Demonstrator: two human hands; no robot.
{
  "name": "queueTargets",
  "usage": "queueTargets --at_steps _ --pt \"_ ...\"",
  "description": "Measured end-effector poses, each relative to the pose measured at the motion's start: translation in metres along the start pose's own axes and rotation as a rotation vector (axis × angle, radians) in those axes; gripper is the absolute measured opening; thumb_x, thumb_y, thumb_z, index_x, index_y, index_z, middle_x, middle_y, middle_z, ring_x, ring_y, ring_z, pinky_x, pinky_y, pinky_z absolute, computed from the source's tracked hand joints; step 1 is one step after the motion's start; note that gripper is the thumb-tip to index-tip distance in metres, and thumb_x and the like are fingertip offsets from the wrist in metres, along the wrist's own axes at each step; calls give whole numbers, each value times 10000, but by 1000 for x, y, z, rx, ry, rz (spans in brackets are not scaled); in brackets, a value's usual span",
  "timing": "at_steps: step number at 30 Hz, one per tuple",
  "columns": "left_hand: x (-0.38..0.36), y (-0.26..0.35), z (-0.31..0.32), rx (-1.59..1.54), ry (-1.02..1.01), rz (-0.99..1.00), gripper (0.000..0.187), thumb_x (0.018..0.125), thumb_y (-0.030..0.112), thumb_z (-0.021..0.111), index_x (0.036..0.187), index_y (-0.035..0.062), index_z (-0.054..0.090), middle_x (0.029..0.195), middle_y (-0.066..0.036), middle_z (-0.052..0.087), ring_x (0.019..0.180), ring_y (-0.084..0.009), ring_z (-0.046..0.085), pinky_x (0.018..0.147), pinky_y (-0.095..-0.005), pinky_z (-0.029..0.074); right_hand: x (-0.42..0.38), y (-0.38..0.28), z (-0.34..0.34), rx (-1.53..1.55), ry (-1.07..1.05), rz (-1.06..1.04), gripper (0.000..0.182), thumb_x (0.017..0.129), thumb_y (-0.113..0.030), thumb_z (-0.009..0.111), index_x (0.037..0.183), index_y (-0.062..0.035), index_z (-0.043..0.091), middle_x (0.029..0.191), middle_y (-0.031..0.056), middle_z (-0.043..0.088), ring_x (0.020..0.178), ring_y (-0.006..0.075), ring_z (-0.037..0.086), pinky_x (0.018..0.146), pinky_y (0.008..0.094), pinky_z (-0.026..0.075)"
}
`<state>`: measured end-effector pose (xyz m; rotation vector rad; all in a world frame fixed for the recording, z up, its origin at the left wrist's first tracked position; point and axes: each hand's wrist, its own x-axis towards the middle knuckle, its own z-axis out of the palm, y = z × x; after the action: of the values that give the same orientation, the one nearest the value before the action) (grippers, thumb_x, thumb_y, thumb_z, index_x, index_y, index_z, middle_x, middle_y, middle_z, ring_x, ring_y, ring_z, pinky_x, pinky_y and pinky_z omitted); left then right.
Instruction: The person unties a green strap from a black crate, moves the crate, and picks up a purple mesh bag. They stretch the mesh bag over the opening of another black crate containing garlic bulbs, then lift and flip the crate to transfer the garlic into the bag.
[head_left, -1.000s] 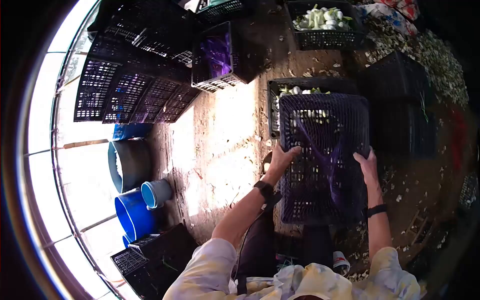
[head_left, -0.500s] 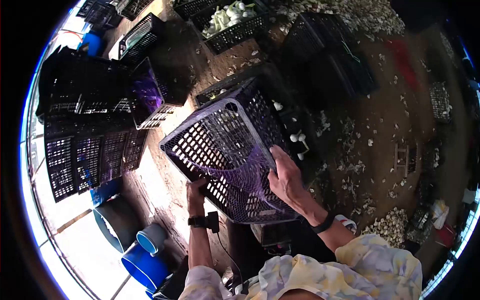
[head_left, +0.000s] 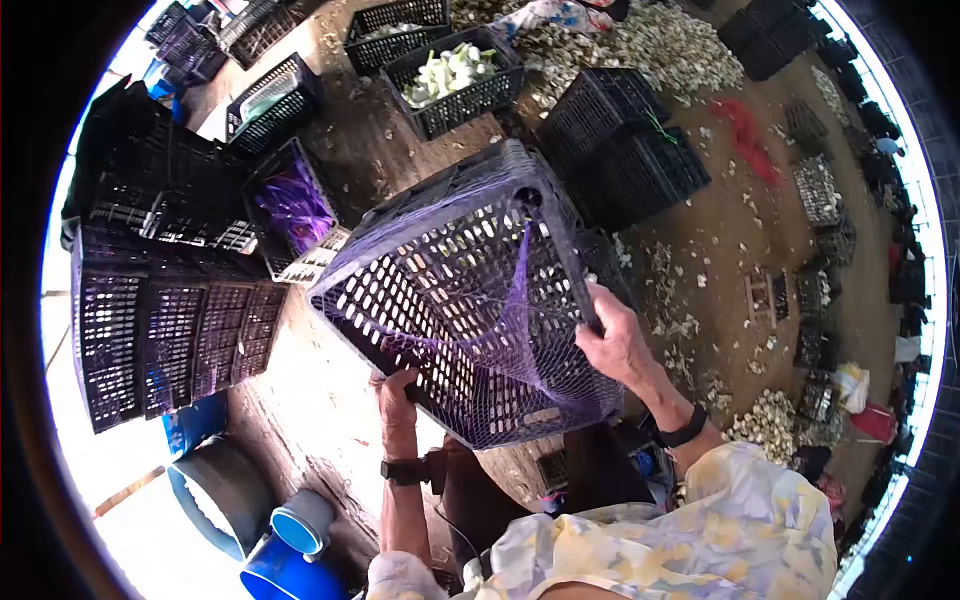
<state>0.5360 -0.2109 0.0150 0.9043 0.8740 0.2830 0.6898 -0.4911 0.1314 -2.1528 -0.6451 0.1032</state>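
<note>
A black slatted plastic crate point(head_left: 430, 215) is tilted in front of me, its open top facing me. Purple netting point(head_left: 520, 340) drapes over and inside it, stretched across part of the opening. My left hand point(head_left: 397, 395) grips the crate's lower left rim, fingers partly hidden behind the edge. On the right side, my right hand point(head_left: 618, 340) is wrapped around the rim, thumb toward the inside.
A crate of white bulbs point(head_left: 455, 75) stands ahead. Stacked black crates point(head_left: 180, 320) rise at left, beside a crate with purple netting point(head_left: 295, 205). Blue buckets point(head_left: 290, 570) sit lower left. More black crates point(head_left: 630, 145) and a garlic-like pile point(head_left: 765, 425) lie right.
The crate has turned slightly and shifted, with my right hand moving right and a little down. The netting inside now pulls up toward the crate's upper corner. The room looks brighter.
</note>
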Motion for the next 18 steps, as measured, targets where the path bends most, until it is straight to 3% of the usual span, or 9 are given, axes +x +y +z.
queueTargets --at_steps 3,5,6,7,11,14,15,17,18 --pt "4 -9 38 -39 -72 -28 262 608 -6 545 861 1 617 738 -30 599 659 -159 569 614 -260 467 -15 38 0 46 -26 305 365 693 27 548 1055 65 539 990 207 615 852 269 624 752 329 482" --pt "25 -48 52 64 -221 -70 462 604 -19 522 1064 -31 570 927 -88 618 824 -200 592 751 -288 482 -14 82 -13 -78 -102 462 339 695 11 531 1031 45 563 850 176 635 724 242 604 685 334 479" --pt "39 -75 68 140 -162 -141 421 599 -31 520 1017 -29 576 910 -84 615 807 -193 585 722 -286 478 -13 100 -16 -40 -10 375 307 692 -3 515 988 32 587 749 123 622 635 194 553 622 329 461" --pt "53 -107 81 226 -98 -216 382 595 -42 518 971 -26 582 894 -80 612 790 -187 578 693 -284 475 -10 121 -22 31 -34 542 295 693 3 489 964 32 600 725 86 599 620 142 522 584 305 440" --pt "76 -197 123 298 -87 -219 498 557 -69 509 1053 -29 534 885 -89 605 726 -210 575 653 -311 484 -39 275 -7 68 -15 739 163 696 -17 489 835 1 571 634 3 514 552 96 469 493 272 374" --pt "75 -210 148 348 -174 -197 565 547 -60 491 1111 -33 512 903 -97 612 730 -226 594 629 -322 500 -39 327 -16 264 -168 943 157 712 -93 538 848 -25 574 683 5 522 625 113 499 551 293 410" --pt "69 -198 154 292 -223 -302 580 554 -40 496 1133 -19 500 970 -108 605 797 -226 597 690 -302 494 -40 347 -23 336 -271 958 167 734 -130 562 866 -29 581 711 -2 520 655 123 503 564 290 417" --pt "76 -198 142 456 -385 -240 511 681 54 581 1184 35 494 1062 -96 583 906 -209 576 769 -350 471 -19 343 -58 544 -322 1034 201 756 -200 595 892 -52 597 748 -1 550 682 128 530 592 297 439" --pt "83 -187 140 463 -361 -416 475 753 168 591 1208 70 493 1095 -73 572 945 -191 548 795 -387 448 -10 346 -74 721 -371 1103 240 778 -269 628 917 -75 613 785 -1 579 709 134 557 620 304 460"
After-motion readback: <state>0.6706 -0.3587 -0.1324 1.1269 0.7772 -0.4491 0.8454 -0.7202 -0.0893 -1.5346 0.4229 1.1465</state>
